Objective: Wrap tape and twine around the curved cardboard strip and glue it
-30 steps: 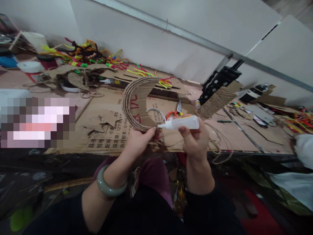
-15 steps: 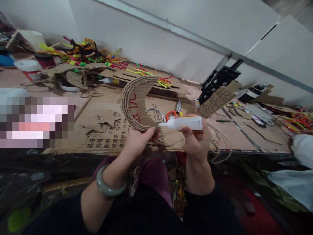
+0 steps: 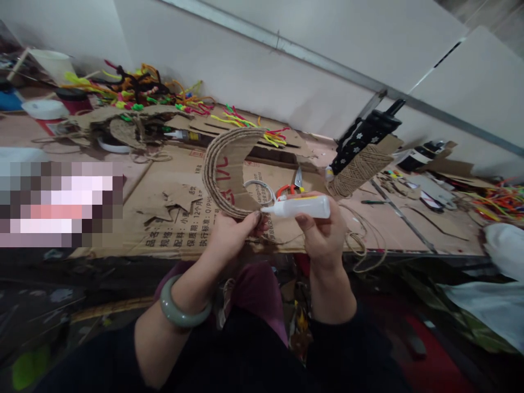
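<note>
Clock reference: centred on the nozzle tip, 12 o'clock toward the wall. The cardboard crescent (image 3: 230,164), its outer edge lined with rows of twine, lies between 10 and 11 o'clock, hollow side facing 3 o'clock. The left hand (image 3: 235,233), at 8 o'clock, is closed in a pinch on the crescent's lower end. The right hand (image 3: 325,236), between 3 and 4 o'clock, is curled around the white bottle (image 3: 307,207), thumb on the near side; the nozzle (image 3: 267,209) points toward 9 o'clock, at the pinched end. Contact cannot be confirmed. The orange-handled cutting tool (image 3: 298,177) rests near 1–2 o'clock; the twine roll (image 3: 356,173) stands tilted between 2 and 3 o'clock.
</note>
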`<state>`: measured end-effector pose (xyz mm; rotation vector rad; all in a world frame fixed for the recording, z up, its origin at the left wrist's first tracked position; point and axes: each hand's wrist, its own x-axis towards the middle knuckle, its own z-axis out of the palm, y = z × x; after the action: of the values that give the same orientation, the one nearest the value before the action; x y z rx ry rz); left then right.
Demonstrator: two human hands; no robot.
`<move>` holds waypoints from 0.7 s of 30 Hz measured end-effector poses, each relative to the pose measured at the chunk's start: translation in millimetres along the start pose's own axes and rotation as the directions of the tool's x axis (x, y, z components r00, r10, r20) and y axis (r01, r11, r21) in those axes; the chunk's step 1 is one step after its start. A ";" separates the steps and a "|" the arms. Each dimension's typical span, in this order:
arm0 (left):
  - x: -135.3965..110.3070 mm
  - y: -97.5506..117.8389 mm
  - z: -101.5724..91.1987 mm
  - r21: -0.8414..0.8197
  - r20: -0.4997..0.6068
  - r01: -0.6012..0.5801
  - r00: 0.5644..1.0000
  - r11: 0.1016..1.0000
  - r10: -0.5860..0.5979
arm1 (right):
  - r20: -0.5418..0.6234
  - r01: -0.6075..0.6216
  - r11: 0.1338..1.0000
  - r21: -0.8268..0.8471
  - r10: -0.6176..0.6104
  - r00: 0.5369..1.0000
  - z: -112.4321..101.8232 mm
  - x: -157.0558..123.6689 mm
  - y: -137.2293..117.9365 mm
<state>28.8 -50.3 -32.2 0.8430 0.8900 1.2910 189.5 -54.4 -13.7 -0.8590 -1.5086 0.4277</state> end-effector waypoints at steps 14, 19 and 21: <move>1.4 -1.6 -0.6 0.001 0.019 -0.026 0.999 1.000 0.026 | -0.033 0.022 1.000 0.005 -0.022 0.999 -0.9 -1.1 1.8; 1.7 -1.4 -0.2 -0.019 0.015 0.000 1.000 1.000 0.001 | -0.061 0.076 0.994 0.073 -0.071 0.996 -0.1 -1.9 2.7; 1.8 -1.3 -0.1 -0.023 0.010 0.008 1.000 1.000 -0.008 | -0.035 0.092 0.991 0.097 -0.089 0.995 0.9 -2.1 3.1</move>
<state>29.4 -48.6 -33.5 0.8266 0.8685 1.2864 189.3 -53.7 -17.5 -0.7138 -1.4800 0.4169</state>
